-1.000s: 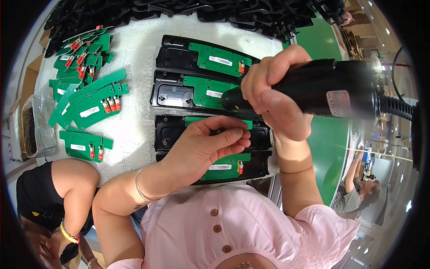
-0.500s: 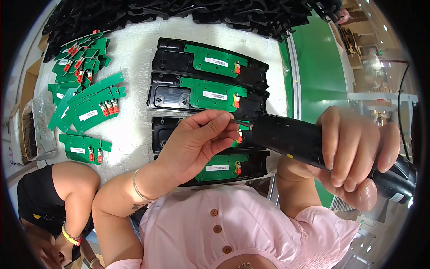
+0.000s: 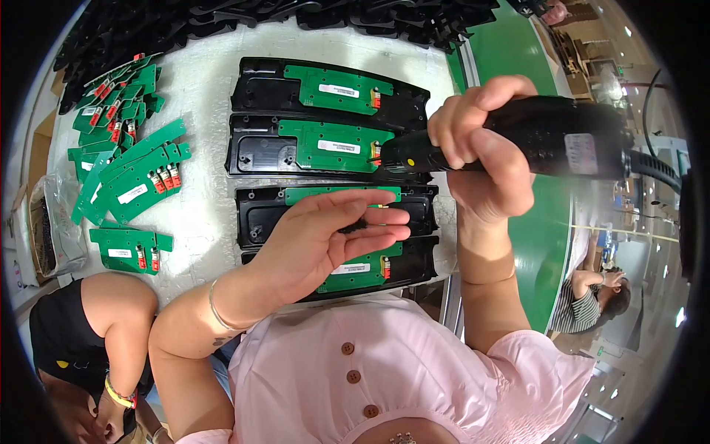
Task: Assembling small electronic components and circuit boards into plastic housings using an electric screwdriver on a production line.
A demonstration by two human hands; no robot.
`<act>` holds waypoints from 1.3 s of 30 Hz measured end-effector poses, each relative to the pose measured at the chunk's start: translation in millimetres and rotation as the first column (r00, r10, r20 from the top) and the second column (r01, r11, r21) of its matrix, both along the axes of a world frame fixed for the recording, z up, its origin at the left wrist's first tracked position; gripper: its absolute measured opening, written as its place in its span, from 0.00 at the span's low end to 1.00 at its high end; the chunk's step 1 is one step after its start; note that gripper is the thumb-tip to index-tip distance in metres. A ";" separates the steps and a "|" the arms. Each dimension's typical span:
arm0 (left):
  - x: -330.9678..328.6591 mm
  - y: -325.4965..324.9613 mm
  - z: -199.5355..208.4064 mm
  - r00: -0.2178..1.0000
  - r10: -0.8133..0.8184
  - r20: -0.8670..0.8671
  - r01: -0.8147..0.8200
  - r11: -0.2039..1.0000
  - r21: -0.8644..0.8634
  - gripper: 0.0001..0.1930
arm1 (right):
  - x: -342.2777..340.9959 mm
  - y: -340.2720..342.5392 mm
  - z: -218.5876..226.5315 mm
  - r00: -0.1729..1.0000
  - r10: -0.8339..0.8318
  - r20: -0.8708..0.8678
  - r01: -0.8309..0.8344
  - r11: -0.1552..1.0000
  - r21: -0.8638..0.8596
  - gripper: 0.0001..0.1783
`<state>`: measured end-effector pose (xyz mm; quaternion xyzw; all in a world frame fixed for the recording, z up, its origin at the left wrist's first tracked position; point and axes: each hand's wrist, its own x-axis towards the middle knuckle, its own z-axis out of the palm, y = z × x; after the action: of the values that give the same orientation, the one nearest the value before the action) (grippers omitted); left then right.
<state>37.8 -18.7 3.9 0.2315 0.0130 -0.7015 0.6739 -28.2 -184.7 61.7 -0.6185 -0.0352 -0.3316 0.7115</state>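
Observation:
My right hand (image 3: pixel 488 148) is wrapped around a black electric screwdriver (image 3: pixel 562 137). The driver lies nearly level, its bit pointing left at the right end of a green circuit board (image 3: pixel 325 148) by a red-and-white connector. That board sits in the second black plastic housing (image 3: pixel 255 152) from the far side. I cannot tell whether the bit touches it. My left hand (image 3: pixel 333 237) is cupped palm up over the two nearer housings, fingers partly stretched, with small black screws (image 3: pixel 355 225) in it. It covers part of the third housing (image 3: pixel 255 222) and the nearest one (image 3: pixel 410 266).
Loose green circuit boards (image 3: pixel 140 185) with red connectors are piled on the left. Black plastic parts (image 3: pixel 296 15) are heaped along the far edge. The driver's cord (image 3: pixel 654 169) runs off right. Another person (image 3: pixel 111 318) sits at lower left; one in stripes (image 3: pixel 584 300) is at right.
My right hand has turned and moved the screwdriver away from my left fingers, farther out to the second housing. My left hand has opened from a pinch at the bit to a cupped palm.

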 end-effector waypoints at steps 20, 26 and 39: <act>4.1 1.8 -1.0 0.988 0.111 0.104 -0.119 0.990 0.069 0.09 | 1.5 12.8 12.3 0.986 -0.064 -0.151 0.048 0.993 -0.110 0.13; 4.9 3.4 -7.0 0.982 0.187 0.014 -0.187 0.982 0.023 0.08 | -23.7 7.7 58.6 0.950 0.267 0.161 -0.232 0.950 -0.209 0.16; 1.2 0.5 -2.3 0.988 0.130 -0.078 -0.134 0.990 -0.045 0.14 | -15.3 15.3 46.3 0.946 0.269 0.181 -0.228 0.950 -0.215 0.16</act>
<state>39.0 -18.2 1.6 0.1867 0.0357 -0.6636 0.7235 -43.5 -169.4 108.0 -0.6364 -0.2192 -0.2969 0.6773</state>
